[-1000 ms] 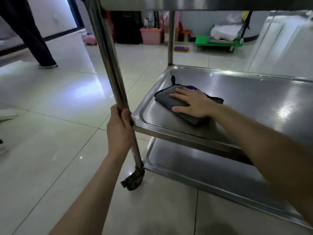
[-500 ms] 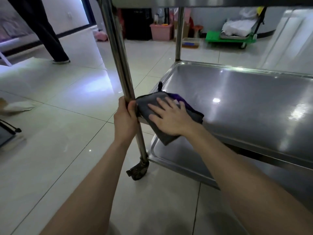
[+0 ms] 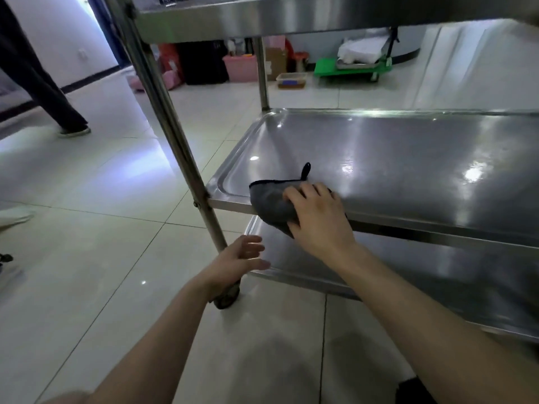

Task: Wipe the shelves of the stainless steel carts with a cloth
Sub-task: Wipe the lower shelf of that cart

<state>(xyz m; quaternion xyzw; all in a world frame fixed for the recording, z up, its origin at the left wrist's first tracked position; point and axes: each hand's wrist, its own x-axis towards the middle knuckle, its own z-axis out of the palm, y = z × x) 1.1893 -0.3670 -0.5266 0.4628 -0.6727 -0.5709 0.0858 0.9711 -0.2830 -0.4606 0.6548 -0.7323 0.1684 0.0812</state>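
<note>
Since half a second ago the left hand [image 3: 239, 258] has let go of the cart's upright post [image 3: 175, 126]. It now hovers with fingers spread, holding nothing, with the post's foot just beyond its fingertips. The right hand [image 3: 318, 217] curls its fingers over the grey cloth [image 3: 271, 205], thumb underneath, folding it over the front rim of the middle shelf [image 3: 408, 170]. The cloth's black loop stands up just past the fingertips. The step in hand looks like wiping that front rim. Next, the cloth probably needs dragging along the rim away from the post, or down to the bottom shelf [image 3: 408, 281] below the thumb.
</note>
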